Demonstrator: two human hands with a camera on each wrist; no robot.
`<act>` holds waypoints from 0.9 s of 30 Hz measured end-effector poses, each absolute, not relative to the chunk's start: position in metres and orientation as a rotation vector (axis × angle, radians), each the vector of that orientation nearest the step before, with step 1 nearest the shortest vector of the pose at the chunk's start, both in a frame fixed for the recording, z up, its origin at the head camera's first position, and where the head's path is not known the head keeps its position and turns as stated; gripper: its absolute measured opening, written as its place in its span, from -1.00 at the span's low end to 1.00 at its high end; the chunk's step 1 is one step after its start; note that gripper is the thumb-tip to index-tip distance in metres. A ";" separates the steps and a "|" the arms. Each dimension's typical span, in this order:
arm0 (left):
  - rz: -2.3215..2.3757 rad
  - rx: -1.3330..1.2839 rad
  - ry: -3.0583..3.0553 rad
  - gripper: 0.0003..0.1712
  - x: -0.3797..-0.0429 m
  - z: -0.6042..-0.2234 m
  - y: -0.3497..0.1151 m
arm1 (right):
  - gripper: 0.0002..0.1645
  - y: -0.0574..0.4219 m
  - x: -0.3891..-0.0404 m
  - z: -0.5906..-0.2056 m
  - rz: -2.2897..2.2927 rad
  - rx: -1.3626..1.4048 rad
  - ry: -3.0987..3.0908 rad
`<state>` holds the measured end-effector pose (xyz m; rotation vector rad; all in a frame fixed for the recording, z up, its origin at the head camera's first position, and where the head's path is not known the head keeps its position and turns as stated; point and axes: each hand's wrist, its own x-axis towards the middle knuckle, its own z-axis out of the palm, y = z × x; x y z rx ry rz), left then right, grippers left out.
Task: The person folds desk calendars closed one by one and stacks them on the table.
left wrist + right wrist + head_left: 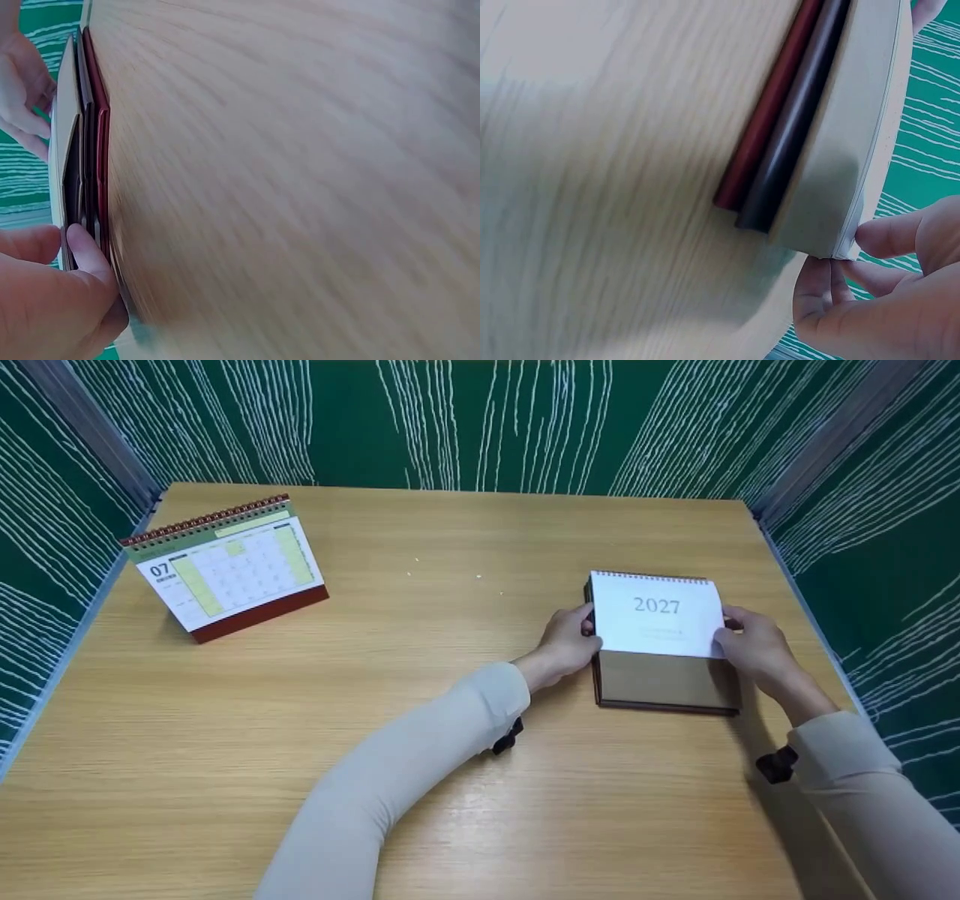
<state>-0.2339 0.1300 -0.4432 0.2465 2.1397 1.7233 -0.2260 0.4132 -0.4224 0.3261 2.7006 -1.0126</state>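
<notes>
A desk calendar with a white "2027" page and a tan base lies folded nearly flat at the table's right. My left hand grips its left edge, thumb at the page's lower left corner. On the opposite side my right hand pinches the right edge between thumb and fingers. In the right wrist view, a dark brown calendar and a red one show as layers underneath. The left wrist view shows the same stack, with fingers at its layered edge.
Another desk calendar, with a green top, a "07" page and a red base, stands propped up at the far left of the wooden table. Small white specks lie mid-table. Green panels with white streaks border the back and sides.
</notes>
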 end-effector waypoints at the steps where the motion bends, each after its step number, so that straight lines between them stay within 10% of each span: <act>1: 1.723 0.246 2.145 -0.20 -0.234 -0.443 0.130 | -0.25 0.413 -0.226 -0.423 -1.008 0.329 2.703; 27: 1.666 0.197 2.215 -0.23 -0.229 -0.437 0.123 | -0.21 0.412 -0.225 -0.426 -0.945 0.287 2.774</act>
